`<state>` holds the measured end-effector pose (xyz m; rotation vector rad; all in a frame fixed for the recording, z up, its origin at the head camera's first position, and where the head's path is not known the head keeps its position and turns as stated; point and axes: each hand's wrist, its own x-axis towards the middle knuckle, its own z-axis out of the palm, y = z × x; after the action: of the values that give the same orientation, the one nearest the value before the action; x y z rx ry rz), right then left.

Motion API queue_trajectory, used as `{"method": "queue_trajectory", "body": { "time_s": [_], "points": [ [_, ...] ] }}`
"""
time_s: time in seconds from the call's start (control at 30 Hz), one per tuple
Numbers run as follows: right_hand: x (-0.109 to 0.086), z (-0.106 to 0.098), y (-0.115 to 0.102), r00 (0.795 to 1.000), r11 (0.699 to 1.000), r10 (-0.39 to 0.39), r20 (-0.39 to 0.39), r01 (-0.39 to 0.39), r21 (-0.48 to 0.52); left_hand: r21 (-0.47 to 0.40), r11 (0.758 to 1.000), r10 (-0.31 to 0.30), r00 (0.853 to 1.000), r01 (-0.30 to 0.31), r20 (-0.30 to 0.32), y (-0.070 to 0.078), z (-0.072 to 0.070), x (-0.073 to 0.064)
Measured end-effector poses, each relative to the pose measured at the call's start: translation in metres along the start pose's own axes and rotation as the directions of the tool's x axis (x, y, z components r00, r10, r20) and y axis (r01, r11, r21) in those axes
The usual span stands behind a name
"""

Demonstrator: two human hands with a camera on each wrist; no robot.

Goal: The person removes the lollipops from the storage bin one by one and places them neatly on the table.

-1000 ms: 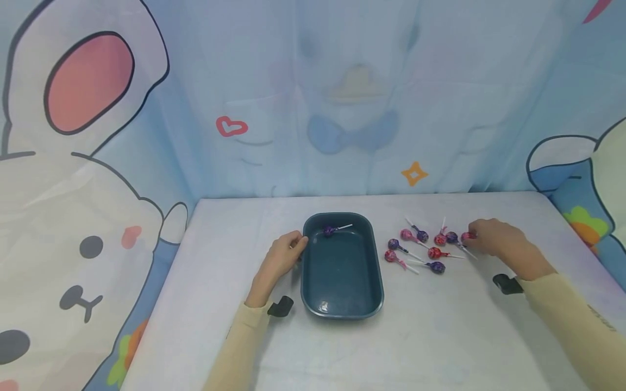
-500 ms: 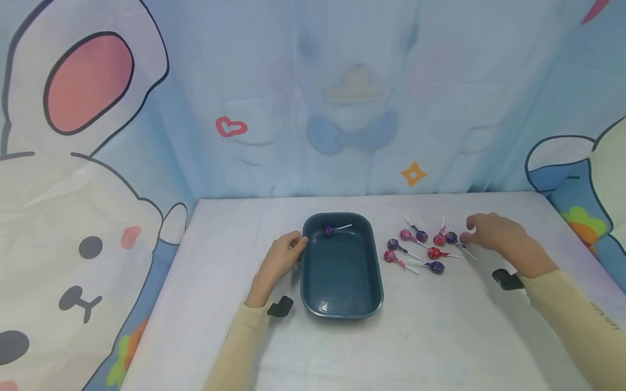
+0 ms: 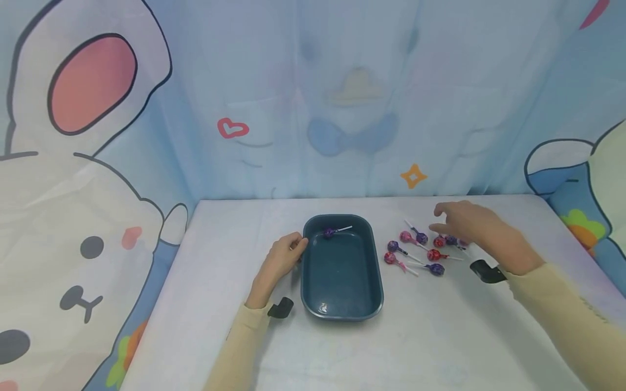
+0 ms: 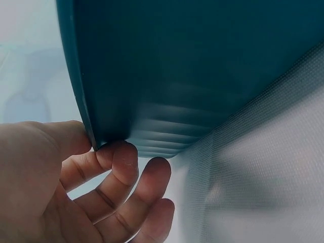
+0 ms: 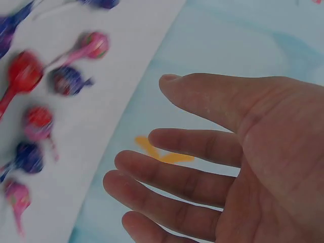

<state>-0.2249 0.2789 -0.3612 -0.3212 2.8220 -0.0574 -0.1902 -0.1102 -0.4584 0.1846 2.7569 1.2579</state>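
A dark teal tray (image 3: 342, 277) lies on the white table, with one purple lollipop (image 3: 329, 232) near its far end. My left hand (image 3: 280, 259) pinches the tray's left rim between thumb and fingers, as the left wrist view shows at the rim (image 4: 83, 96). Over the far right of a loose lollipop group hovers my right hand (image 3: 471, 225), its fingers spread and nothing held. Below it are a red lollipop (image 3: 434, 254) and, partly covered by the hand, a purple one (image 3: 451, 239). In the right wrist view a pink lollipop (image 5: 18, 196) lies beside the right hand's fingers.
Several more pink and purple lollipops lie between tray and right hand, including a purple one (image 3: 435, 269) nearest the front. The white table (image 3: 235, 217) ends at a blue printed curtain (image 3: 274, 163) behind, with cartoon-printed cloth at both sides.
My right hand has left the pink lollipop at the group's right end and moved left and away from me, fingers opening out. The left hand and tray have stayed still.
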Motion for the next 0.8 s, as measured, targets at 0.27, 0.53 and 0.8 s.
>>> {"method": "queue_trajectory", "body": {
  "time_s": [0.27,0.53,0.8],
  "points": [
    [0.002,-0.009,-0.046,0.995,0.996,-0.082,-0.051,0.08,-0.023,-0.002,1.0,-0.005,1.0,0.005,-0.004,0.001,0.001,0.0],
    [0.011,-0.017,-0.089,0.973,0.978,-0.202,-0.114,0.194,-0.077,-0.005,1.0,-0.001,1.0,0.001,-0.012,0.001,0.0,-0.001],
    [0.025,-0.015,-0.128,0.953,0.958,-0.278,-0.118,0.267,-0.104,-0.01,1.0,0.013,1.0,-0.013,-0.017,0.0,0.0,-0.001]
  ]
}}
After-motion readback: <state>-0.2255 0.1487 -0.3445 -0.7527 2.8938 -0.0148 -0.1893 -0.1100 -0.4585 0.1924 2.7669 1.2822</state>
